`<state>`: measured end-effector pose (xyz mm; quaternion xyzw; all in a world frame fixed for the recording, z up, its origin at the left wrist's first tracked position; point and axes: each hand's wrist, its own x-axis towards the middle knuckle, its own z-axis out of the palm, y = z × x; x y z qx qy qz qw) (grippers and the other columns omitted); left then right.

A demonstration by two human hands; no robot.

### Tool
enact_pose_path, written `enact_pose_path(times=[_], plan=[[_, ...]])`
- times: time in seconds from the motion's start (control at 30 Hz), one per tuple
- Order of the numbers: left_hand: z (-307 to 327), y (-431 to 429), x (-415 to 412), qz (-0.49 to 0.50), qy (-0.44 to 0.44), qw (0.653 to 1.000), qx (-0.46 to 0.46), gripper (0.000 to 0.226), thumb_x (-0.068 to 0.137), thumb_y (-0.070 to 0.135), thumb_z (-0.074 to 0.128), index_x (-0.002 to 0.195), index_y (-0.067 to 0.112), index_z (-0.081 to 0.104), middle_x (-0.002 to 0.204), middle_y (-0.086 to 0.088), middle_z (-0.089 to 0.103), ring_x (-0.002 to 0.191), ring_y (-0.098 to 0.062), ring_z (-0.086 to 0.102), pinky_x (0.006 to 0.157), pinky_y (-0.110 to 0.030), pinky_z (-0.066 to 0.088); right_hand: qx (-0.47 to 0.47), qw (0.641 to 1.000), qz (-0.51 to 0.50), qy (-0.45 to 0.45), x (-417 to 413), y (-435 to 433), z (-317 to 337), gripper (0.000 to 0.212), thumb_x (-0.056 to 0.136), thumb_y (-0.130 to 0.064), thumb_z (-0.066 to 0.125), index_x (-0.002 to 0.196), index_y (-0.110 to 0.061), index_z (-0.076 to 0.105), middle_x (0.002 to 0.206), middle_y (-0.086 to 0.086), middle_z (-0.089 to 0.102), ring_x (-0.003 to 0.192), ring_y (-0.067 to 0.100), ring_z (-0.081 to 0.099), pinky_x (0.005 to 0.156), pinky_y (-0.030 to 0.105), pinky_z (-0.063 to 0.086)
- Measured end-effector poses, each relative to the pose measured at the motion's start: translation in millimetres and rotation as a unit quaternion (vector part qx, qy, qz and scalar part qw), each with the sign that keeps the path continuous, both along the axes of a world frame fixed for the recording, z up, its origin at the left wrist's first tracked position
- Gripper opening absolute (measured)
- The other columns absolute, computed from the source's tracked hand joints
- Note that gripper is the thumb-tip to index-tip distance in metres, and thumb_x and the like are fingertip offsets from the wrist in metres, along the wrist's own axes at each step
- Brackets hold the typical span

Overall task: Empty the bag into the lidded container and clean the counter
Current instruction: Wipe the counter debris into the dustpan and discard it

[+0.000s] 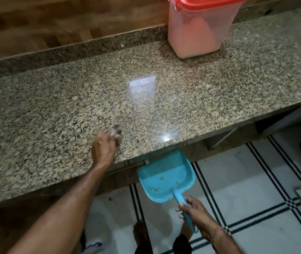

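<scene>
A: Where does the lidded container (199, 32) stand?

B: At the back of the granite counter (164, 99), toward the right, against the low stone upstand. Its red lid looks seated, and pale powder shows through the translucent wall, so I judge the emptying done. No bag that I can pick out on the counter

A: Then it's the cleaning. What are the hands doing?

B: The left hand (105, 145) is on the counter near the front edge, fingers curled around something small and greyish — a wad of cloth (115, 130), I think, but it is blurred. The right hand (193, 209) is wrapped tight on the handle of a turquoise dustpan (165, 177), held below the counter's front lip, with the mouth tucked just under the edge

A: How should that sweep go?

B: My judgement — drag the cloth straight toward the edge above the pan, with flat, steady pressure, and keep the pan's mouth snug against the stone so nothing drops to the tiled floor (246, 189). Short strokes, since fine powder scatters if flicked

A: And the count?

B: One container, one dustpan, one cloth, two hands. A few yellowish crumbs already lie in the pan; any residue on the speckled stone is too hard to tell
</scene>
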<state>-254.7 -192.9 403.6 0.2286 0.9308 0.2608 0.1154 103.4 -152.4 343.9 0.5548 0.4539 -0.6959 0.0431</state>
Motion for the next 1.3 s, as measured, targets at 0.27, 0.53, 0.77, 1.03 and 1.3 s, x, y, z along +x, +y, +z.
enact_pose_path(times=[0.27,0.53,0.77,1.03,1.3], plan=[[-5,26,35,0.048,0.083,0.994,-0.047,0.033,0.107,0.03,0.05,0.136,0.017,0.055,0.102,-0.001,0.058,0.067,-0.004,0.048,0.046,-0.018,0.046,-0.023,0.999,0.013,0.028,26,43,-9,0.02,0.104,-0.013,0.059,0.117,0.002,0.061,0.088,0.01,0.073,0.069,0.018,0.063,0.063,0.023,0.051],[5,123,105,-0.121,-0.018,0.991,0.058,0.031,0.108,0.049,0.04,0.111,0.025,0.058,0.094,0.011,0.052,0.07,-0.006,0.052,0.047,-0.013,0.042,-0.013,0.998,0.04,0.043,48,86,-6,0.015,0.104,-0.015,0.059,0.114,-0.004,0.063,0.087,0.006,0.074,0.07,0.017,0.065,0.067,0.026,0.054],[10,-4,18,0.207,0.064,0.972,-0.092,0.035,0.103,0.033,0.057,0.121,0.002,0.058,0.112,-0.022,0.058,0.077,-0.026,0.052,0.057,-0.036,0.043,-0.028,0.997,0.038,0.057,66,103,-8,0.014,0.104,-0.016,0.06,0.114,-0.008,0.066,0.088,0.007,0.076,0.073,0.017,0.066,0.07,0.027,0.055],[-4,121,151,-0.042,0.123,0.985,-0.117,0.033,0.104,0.031,0.055,0.137,0.031,0.061,0.122,0.006,0.063,0.094,-0.007,0.047,0.069,-0.018,0.038,-0.036,0.996,0.036,0.069,64,102,-18,0.017,0.103,-0.014,0.06,0.116,-0.003,0.062,0.09,0.009,0.074,0.068,0.014,0.065,0.065,0.023,0.052],[12,176,133,-0.041,-0.003,0.999,0.031,0.028,0.102,0.046,0.05,0.111,0.025,0.066,0.103,0.007,0.066,0.079,-0.007,0.059,0.058,-0.019,0.04,-0.011,0.998,0.015,0.066,71,122,-19,0.016,0.103,-0.015,0.061,0.117,-0.006,0.063,0.087,0.006,0.076,0.068,0.014,0.065,0.068,0.024,0.055]])
